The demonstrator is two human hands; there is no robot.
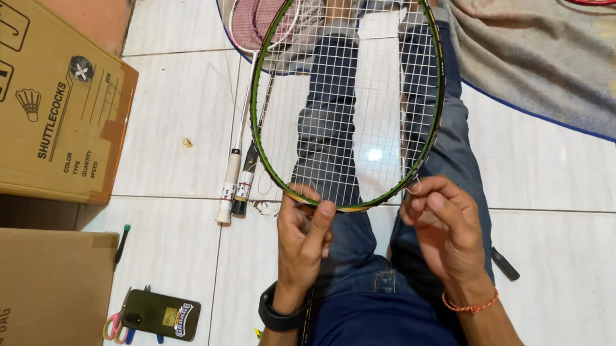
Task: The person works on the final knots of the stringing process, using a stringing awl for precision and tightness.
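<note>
My left fingers [315,219] clamp the racket frame [438,103] at its base — right fingertips [424,202] pinch, seemingly, a string loop [413,185] at the rim.

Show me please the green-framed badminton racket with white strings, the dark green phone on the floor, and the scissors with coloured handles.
Green-framed badminton racket with white strings [350,82]: head view, middle of the strings.
Dark green phone [160,314]: head view, centre of its back.
Scissors with coloured handles [112,326]: head view, pink handle loop.

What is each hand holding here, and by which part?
Left hand grips the badminton racket at the frame's near edge; right hand pinches a string loop at its rim.
</note>
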